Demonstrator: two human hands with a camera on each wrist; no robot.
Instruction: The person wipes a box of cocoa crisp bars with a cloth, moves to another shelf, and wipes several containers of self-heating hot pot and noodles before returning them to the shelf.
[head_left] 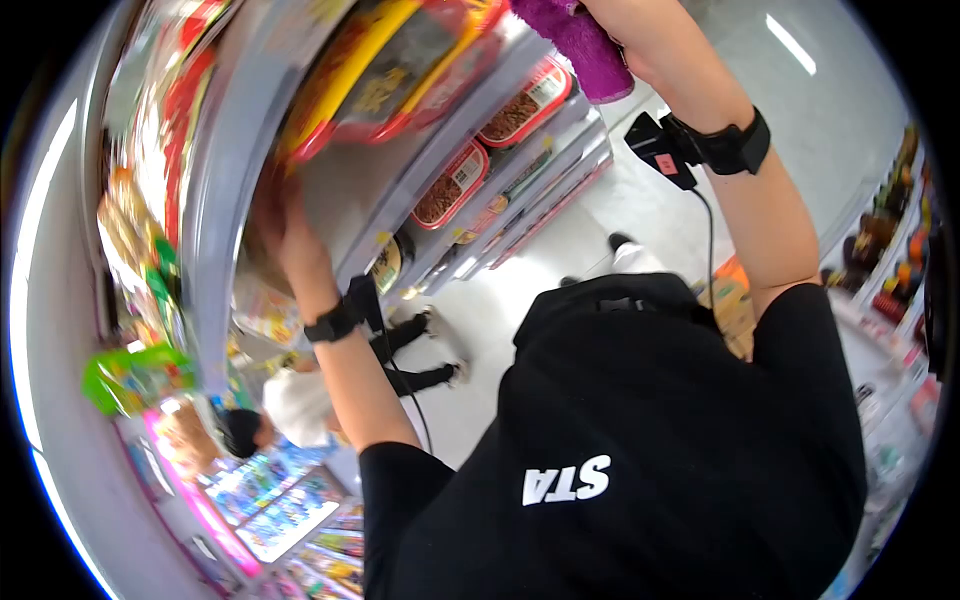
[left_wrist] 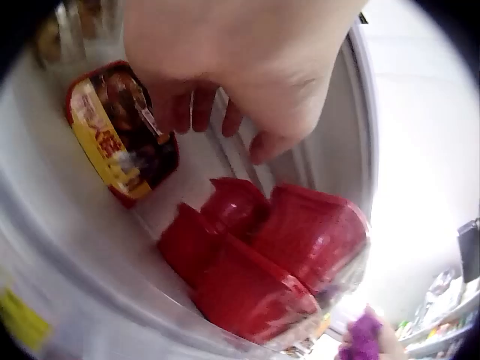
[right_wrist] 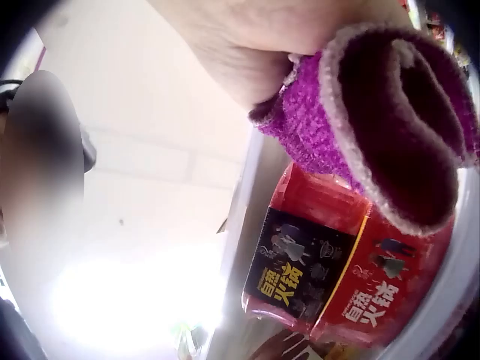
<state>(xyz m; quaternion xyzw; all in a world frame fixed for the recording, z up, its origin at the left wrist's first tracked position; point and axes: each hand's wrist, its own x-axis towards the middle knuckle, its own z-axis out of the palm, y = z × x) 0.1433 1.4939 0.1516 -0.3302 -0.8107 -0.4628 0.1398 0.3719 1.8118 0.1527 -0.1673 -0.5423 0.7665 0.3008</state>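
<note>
My left hand (head_left: 290, 240) (left_wrist: 240, 67) reaches in over a shelf, its fingers bent loosely with nothing seen between them. Close by its fingertips lies a red-rimmed food box (left_wrist: 124, 135) with a yellow and white label. Several red tubs (left_wrist: 255, 289) lie together on the same shelf. A rolled or folded purple cloth (head_left: 590, 55) (left_wrist: 365, 337) (right_wrist: 307, 120) is gripped in my right hand (head_left: 640, 40) (right_wrist: 262, 45), whose fingers are mostly hidden. Below the cloth, in the right wrist view, are red and black packages (right_wrist: 300, 262) with printed labels.
Lower shelves hold more red-rimmed boxes (head_left: 452, 185). A shelf edge (left_wrist: 90, 277) curves past my left hand. A person in a white top (head_left: 300, 405) stands beyond the shelves, and stocked racks (head_left: 885, 240) line the right side. Cables run from both wrist cameras.
</note>
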